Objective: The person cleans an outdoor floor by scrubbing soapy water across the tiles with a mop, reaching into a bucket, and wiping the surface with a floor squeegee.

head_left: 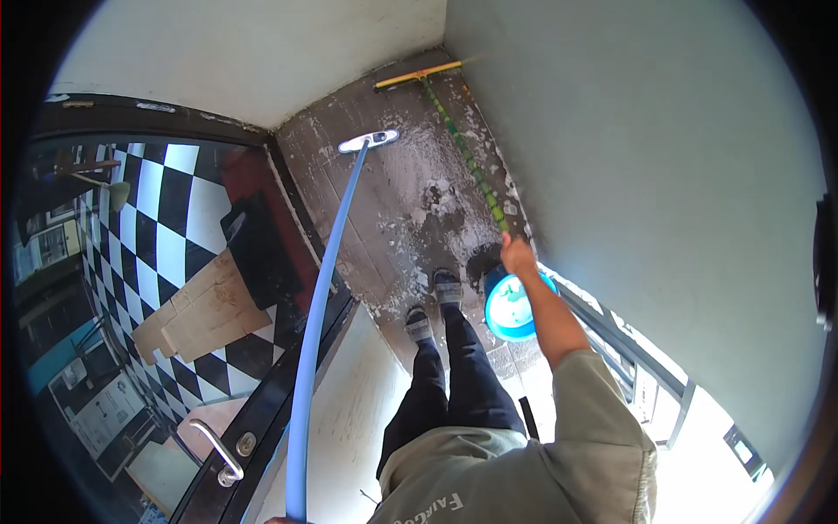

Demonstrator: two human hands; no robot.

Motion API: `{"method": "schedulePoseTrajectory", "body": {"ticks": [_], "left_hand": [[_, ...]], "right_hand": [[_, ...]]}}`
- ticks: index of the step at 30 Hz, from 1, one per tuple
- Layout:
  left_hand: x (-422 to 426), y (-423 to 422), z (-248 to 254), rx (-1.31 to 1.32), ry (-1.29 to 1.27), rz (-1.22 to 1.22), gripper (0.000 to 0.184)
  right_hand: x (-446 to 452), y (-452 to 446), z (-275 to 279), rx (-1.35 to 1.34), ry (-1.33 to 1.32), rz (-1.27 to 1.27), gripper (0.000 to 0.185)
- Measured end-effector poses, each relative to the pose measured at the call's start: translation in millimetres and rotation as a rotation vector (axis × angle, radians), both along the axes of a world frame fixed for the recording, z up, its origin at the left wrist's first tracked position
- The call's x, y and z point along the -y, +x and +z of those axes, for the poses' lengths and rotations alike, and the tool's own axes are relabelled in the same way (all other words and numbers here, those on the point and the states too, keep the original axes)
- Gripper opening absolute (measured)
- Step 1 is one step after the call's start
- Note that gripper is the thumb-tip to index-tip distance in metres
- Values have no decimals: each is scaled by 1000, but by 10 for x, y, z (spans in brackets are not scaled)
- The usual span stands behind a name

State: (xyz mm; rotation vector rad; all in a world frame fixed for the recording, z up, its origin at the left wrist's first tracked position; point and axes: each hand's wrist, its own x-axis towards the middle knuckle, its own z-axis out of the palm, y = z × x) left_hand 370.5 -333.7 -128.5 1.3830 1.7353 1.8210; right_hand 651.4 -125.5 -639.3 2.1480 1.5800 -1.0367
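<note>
My right hand [518, 255] is closed round the end of a green patterned pole [471, 164]. At its far end a yellow squeegee head [417, 76] lies against the floor by the back wall. At the bottom edge only a sliver of my left hand [286, 521] shows, by the lower end of a long blue pole [316, 323]; its fingers are hidden. That pole runs up to a flat white and grey brush head [368, 141] on the wet brown floor. A blue bucket [491, 307] with whitish contents stands below my right forearm.
White foam patches [436, 196] spread over the floor around my feet. Walls rise behind and to the right. At left, a dark door frame with a metal handle [218, 450] borders a checkered floor with cardboard [209, 306] and a black mat [257, 249]. A metal gate [611, 336] stands right.
</note>
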Motion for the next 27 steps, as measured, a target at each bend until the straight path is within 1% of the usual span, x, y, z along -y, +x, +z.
{"method": "schedulePoseTrajectory", "body": {"ticks": [1, 2, 3, 5, 6, 8, 10, 12, 13, 14, 17, 18, 20, 23, 25, 27], "left_hand": [[44, -64, -6, 15, 19, -82, 37], [67, -94, -8, 47, 17, -154, 38], [72, -87, -17, 54, 44, -142, 39], [44, -23, -52, 67, 92, -117, 40], [133, -44, -94, 81, 124, -144, 41], [205, -20, -83, 86, 67, -156, 41], [324, -16, -66, 95, 1, -209, 40], [399, 89, -123, 104, 28, -146, 40], [414, 125, -146, 107, 47, -117, 40], [434, 86, -118, 0, -44, -219, 42], [634, 63, -249, 40, 36, -216, 36], [690, 22, -270, 58, 48, -264, 34], [819, -166, -280, 71, 65, -315, 32], [980, -439, -204, 79, 109, -389, 29], [1034, -567, -135, 66, 160, -459, 27], [1086, -618, -89, 64, 178, -470, 26]], "right_hand": [[379, 55, -49, -16, 28, 5, 64], [683, 2, 149, 13, 18, 28, 63], [921, -89, 326, 41, 5, 48, 62], [1040, -176, 562, -97, 92, -102, 61], [1006, -215, 696, -100, 100, -112, 61], [827, -280, 807, -144, 125, -140, 62], [578, -361, 577, -161, 144, -124, 61], [275, -541, 568, -194, 129, -109, 58], [141, -646, 585, -141, 80, -120, 58], [95, -701, 606, -90, 31, -131, 58], [308, -676, 645, -61, -4, -192, 58], [513, -609, 568, -54, 13, -213, 59], [1081, -400, 423, -84, 25, -172, 59], [2227, -109, 48, -124, 122, -54, 61], [2779, -58, 489, 4, 118, 294, 62], [3076, -37, 963, -56, 103, 65, 63]]}}
